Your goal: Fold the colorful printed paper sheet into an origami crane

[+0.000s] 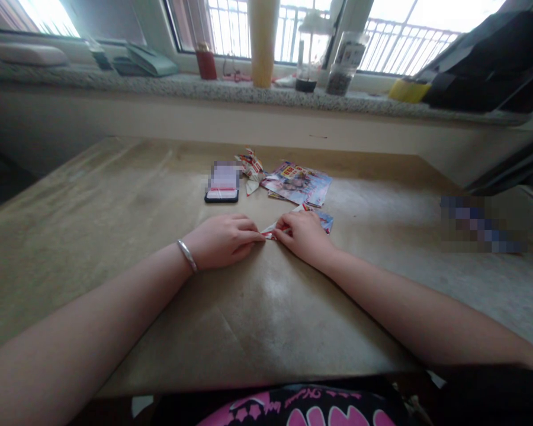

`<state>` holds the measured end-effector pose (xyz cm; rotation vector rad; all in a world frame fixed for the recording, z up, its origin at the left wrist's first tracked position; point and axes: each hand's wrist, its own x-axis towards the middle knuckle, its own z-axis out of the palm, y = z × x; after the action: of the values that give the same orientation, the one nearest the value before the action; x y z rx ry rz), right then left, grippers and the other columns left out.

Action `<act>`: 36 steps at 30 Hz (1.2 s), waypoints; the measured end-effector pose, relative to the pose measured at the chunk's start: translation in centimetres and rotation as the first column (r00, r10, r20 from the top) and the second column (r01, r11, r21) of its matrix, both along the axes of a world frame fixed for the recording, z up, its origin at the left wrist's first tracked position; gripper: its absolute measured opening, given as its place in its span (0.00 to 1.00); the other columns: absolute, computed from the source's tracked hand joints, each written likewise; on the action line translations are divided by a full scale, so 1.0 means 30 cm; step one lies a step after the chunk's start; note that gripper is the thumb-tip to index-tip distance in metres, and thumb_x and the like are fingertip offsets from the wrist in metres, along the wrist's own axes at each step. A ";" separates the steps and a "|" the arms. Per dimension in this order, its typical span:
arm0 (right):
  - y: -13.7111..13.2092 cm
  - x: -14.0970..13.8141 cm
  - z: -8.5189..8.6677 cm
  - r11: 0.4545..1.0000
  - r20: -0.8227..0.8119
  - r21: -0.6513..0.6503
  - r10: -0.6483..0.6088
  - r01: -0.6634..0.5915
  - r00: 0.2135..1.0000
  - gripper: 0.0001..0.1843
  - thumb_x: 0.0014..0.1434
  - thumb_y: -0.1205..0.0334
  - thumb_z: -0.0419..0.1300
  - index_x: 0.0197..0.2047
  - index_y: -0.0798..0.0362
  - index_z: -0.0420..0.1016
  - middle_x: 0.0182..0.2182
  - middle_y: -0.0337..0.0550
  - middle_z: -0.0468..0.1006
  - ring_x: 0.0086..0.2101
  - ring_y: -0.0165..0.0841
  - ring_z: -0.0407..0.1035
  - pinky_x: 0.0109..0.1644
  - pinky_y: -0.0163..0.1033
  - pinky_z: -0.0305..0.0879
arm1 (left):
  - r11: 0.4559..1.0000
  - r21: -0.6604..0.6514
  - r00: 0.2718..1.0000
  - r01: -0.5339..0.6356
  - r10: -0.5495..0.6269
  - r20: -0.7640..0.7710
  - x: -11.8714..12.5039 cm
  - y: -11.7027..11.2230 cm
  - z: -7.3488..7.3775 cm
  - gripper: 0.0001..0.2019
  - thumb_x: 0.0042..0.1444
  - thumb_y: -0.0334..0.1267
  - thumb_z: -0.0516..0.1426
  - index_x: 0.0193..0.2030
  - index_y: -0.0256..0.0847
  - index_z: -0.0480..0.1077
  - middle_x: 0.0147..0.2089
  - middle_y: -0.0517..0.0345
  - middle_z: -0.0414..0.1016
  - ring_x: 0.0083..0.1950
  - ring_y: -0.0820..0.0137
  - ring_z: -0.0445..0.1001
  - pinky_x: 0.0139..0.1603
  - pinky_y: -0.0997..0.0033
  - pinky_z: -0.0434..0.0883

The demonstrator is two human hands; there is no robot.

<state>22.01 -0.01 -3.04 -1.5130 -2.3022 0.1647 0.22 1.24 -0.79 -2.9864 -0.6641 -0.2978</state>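
A folded piece of printed paper (pixel 326 220), white, red and blue, lies on the table between my hands and is partly hidden under my right hand. My left hand (pixel 225 241) wears a silver bangle (pixel 187 255) at the wrist, and its fingers are closed on the paper's narrow left tip. Just to the right, my right hand (pixel 305 235) pinches the same paper close to that tip, thumb and fingers pressed together. Beyond them sit a folded paper figure (pixel 250 171) and a small stack of colourful printed sheets (pixel 298 182).
A phone (pixel 222 195) with a blurred screen lies behind my left hand. At the table's (pixel 137 236) right edge is a blurred bluish item (pixel 482 225). Along the stone windowsill (pixel 231 90) stand a red container (pixel 206 62), a tall yellow cylinder (pixel 263 44) and clear containers (pixel 346 64).
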 end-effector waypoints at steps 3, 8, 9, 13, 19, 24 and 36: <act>-0.003 0.011 0.003 0.994 0.008 0.084 0.072 -0.073 0.997 0.07 0.59 0.59 0.58 0.37 0.50 0.76 0.37 0.42 0.79 0.41 0.39 0.67 0.49 0.45 0.53 | 1.000 0.020 1.000 -0.011 0.011 -0.017 0.000 -0.006 -0.003 0.16 0.61 0.33 0.50 0.53 0.43 0.73 0.42 0.52 0.75 0.42 0.67 0.72 0.43 0.68 0.71; -0.005 0.042 0.012 0.935 0.098 0.216 0.267 -0.282 0.959 0.11 0.64 0.58 0.54 0.37 0.46 0.78 0.40 0.40 0.79 0.45 0.38 0.63 0.57 0.47 0.48 | 0.998 0.056 0.999 -0.029 0.031 -0.034 0.010 -0.020 0.004 0.17 0.59 0.32 0.51 0.52 0.41 0.73 0.41 0.51 0.74 0.39 0.66 0.71 0.41 0.67 0.71; -0.006 0.047 0.014 0.921 0.116 0.228 0.297 -0.317 0.948 0.12 0.64 0.59 0.53 0.39 0.46 0.79 0.41 0.40 0.79 0.45 0.38 0.63 0.58 0.48 0.47 | 0.998 0.057 0.999 -0.030 0.032 -0.037 0.012 -0.023 0.006 0.17 0.58 0.32 0.51 0.52 0.41 0.73 0.41 0.50 0.74 0.39 0.66 0.71 0.41 0.67 0.71; -0.014 0.052 0.022 0.886 0.189 0.215 0.375 -0.411 0.908 0.14 0.66 0.61 0.51 0.44 0.43 0.78 0.43 0.38 0.79 0.47 0.38 0.61 0.56 0.46 0.49 | 0.998 0.058 0.998 -0.037 0.040 -0.048 0.011 -0.025 0.007 0.18 0.57 0.31 0.51 0.53 0.40 0.72 0.41 0.50 0.73 0.40 0.65 0.70 0.41 0.66 0.71; -0.018 0.046 0.038 0.885 0.275 0.187 0.368 -0.426 0.888 0.16 0.67 0.59 0.48 0.47 0.45 0.77 0.41 0.40 0.80 0.45 0.38 0.62 0.52 0.46 0.50 | 0.997 0.066 0.996 -0.050 0.055 -0.074 0.004 -0.020 0.002 0.19 0.56 0.31 0.53 0.55 0.41 0.71 0.42 0.52 0.73 0.41 0.65 0.70 0.43 0.66 0.71; -0.013 0.058 0.050 0.870 0.328 0.167 0.394 -0.464 0.858 0.16 0.67 0.60 0.48 0.47 0.46 0.77 0.41 0.41 0.79 0.45 0.38 0.62 0.50 0.45 0.51 | 0.996 0.081 0.995 -0.044 0.051 -0.087 0.009 -0.019 0.003 0.17 0.56 0.31 0.53 0.51 0.40 0.73 0.41 0.51 0.73 0.41 0.65 0.70 0.42 0.66 0.71; -0.007 0.118 0.067 0.855 0.327 0.156 0.428 -0.495 0.843 0.12 0.62 0.63 0.53 0.42 0.48 0.78 0.39 0.43 0.78 0.41 0.37 0.66 0.50 0.44 0.52 | 0.996 0.086 0.997 -0.004 0.011 -0.073 0.011 -0.016 0.002 0.15 0.58 0.31 0.52 0.51 0.40 0.72 0.39 0.53 0.72 0.39 0.66 0.68 0.40 0.68 0.69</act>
<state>25.55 -0.23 -1.02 -0.8811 -2.7690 -0.2079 0.54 0.75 -0.74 -2.8969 -0.6379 -0.2096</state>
